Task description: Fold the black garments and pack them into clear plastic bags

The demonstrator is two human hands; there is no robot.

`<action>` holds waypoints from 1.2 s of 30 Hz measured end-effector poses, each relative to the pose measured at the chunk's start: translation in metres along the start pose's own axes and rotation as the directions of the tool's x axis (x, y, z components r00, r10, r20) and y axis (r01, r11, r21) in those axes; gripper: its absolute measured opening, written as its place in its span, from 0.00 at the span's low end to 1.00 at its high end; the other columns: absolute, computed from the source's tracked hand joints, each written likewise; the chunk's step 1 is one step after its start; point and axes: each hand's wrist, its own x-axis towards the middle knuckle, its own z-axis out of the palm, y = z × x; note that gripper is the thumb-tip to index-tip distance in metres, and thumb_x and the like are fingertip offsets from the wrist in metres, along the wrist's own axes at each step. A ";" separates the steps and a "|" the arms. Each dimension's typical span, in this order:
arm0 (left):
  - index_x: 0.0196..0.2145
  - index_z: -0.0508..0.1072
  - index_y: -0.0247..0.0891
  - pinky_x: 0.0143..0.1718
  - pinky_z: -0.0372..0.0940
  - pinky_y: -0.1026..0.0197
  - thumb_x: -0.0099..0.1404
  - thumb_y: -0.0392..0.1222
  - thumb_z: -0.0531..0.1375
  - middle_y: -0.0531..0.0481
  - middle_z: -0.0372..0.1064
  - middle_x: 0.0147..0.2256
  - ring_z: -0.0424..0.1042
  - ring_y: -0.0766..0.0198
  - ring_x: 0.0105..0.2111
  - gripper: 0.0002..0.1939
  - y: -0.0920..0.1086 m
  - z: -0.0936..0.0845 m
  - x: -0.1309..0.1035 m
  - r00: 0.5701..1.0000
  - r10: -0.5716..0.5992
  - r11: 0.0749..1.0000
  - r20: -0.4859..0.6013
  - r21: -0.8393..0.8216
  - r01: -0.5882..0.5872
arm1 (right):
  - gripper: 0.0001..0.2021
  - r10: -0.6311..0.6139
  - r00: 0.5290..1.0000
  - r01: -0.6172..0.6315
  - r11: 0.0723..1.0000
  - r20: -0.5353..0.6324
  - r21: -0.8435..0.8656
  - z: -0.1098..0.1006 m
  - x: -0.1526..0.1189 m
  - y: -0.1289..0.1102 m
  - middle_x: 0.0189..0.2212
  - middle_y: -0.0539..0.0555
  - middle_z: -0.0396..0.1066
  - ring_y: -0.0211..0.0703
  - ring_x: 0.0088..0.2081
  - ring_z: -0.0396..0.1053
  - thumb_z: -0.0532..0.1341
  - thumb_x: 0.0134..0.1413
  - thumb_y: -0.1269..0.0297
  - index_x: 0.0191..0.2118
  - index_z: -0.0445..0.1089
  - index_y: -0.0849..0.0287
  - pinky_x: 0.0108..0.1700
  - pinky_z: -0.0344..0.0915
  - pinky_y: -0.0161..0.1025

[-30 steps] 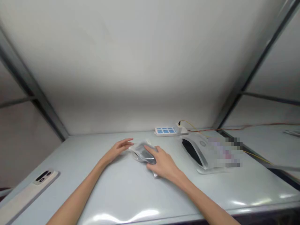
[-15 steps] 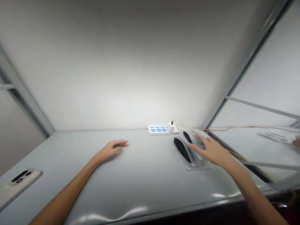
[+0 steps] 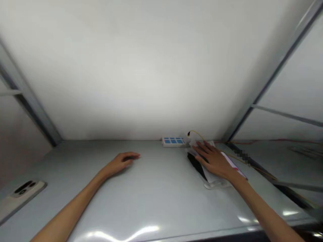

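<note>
My right hand (image 3: 212, 159) lies with fingers spread over a clear plastic bag (image 3: 214, 184) on the right of the table. A flat black item (image 3: 196, 165) shows in the bag, left of the fingers; the rest is hidden under the hand. Beside my right wrist, a flat white and red item (image 3: 233, 164) sticks out. My left hand (image 3: 121, 163) rests on the table left of the middle, loosely curved, thumb and fingers apart, with nothing in it.
Against the back wall stands a white power strip (image 3: 174, 142) with blue sockets. A yellow cable (image 3: 196, 132) runs from it to the right. A white phone (image 3: 24, 195) lies at the left edge. Metal frame posts (image 3: 234, 126) border the right side.
My right hand has shifted slightly left and settled flatter over the bag. The white and red item has come into view beside it. A hand at the far right edge has gone from view.
</note>
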 end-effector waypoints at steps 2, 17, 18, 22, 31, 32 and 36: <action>0.51 0.79 0.42 0.59 0.66 0.49 0.66 0.45 0.58 0.45 0.77 0.52 0.75 0.53 0.54 0.18 -0.001 0.000 0.000 1.000 0.005 1.000 -0.002 0.005 -0.005 | 0.27 -0.014 1.000 0.014 1.000 0.001 -0.005 0.010 -0.002 -0.008 0.69 0.54 0.58 0.58 0.70 0.52 0.47 0.70 0.46 0.68 0.62 0.48 0.67 0.55 0.62; 0.61 0.71 0.38 0.67 0.56 0.44 0.71 0.39 0.54 0.40 0.67 0.62 0.63 0.52 0.65 0.22 0.005 0.036 0.002 0.977 0.205 0.894 0.061 0.394 -0.213 | 0.36 -0.041 0.994 0.038 0.999 -0.099 -0.032 -0.020 0.018 -0.062 0.71 0.59 0.52 0.69 0.73 0.35 0.57 0.62 0.41 0.71 0.56 0.52 0.67 0.24 0.75; 0.62 0.69 0.38 0.68 0.54 0.44 0.72 0.41 0.54 0.40 0.65 0.64 0.60 0.52 0.67 0.23 0.006 0.039 0.003 0.973 0.213 0.883 0.087 0.410 -0.230 | 0.36 -0.054 0.991 0.056 0.998 -0.119 0.014 -0.022 0.024 -0.079 0.73 0.58 0.48 0.65 0.74 0.33 0.55 0.64 0.42 0.72 0.52 0.52 0.68 0.24 0.73; 0.70 0.56 0.41 0.70 0.48 0.43 0.75 0.54 0.54 0.41 0.49 0.71 0.47 0.50 0.71 0.32 0.010 0.047 0.004 0.962 0.210 0.835 0.176 0.480 -0.271 | 0.36 -0.283 0.959 0.268 0.911 0.001 0.314 -0.001 0.047 -0.154 0.74 0.58 0.44 0.56 0.74 0.38 0.47 0.70 0.41 0.75 0.43 0.52 0.72 0.34 0.63; 0.73 0.47 0.44 0.70 0.49 0.42 0.77 0.60 0.46 0.43 0.46 0.71 0.48 0.49 0.71 0.34 0.002 0.047 0.002 0.953 0.132 0.722 0.272 0.632 -0.281 | 0.40 -0.346 0.928 0.234 0.826 0.135 0.513 0.045 0.055 -0.190 0.73 0.64 0.44 0.59 0.74 0.40 0.45 0.69 0.37 0.75 0.43 0.60 0.73 0.37 0.60; 0.73 0.47 0.45 0.70 0.50 0.42 0.77 0.60 0.47 0.43 0.46 0.71 0.49 0.49 0.71 0.34 0.002 0.047 0.002 0.954 0.133 0.719 0.270 0.636 -0.281 | 0.41 -0.336 0.932 0.225 0.830 0.135 0.510 0.045 0.054 -0.189 0.73 0.65 0.43 0.60 0.74 0.40 0.46 0.69 0.37 0.74 0.44 0.62 0.73 0.38 0.59; 0.73 0.44 0.48 0.70 0.50 0.43 0.77 0.59 0.47 0.46 0.45 0.72 0.48 0.50 0.71 0.34 0.002 0.047 0.001 0.953 0.151 0.710 0.264 0.642 -0.290 | 0.41 -0.318 0.939 0.213 0.838 0.134 0.503 0.046 0.054 -0.189 0.73 0.66 0.42 0.61 0.74 0.38 0.47 0.69 0.38 0.74 0.45 0.64 0.73 0.39 0.58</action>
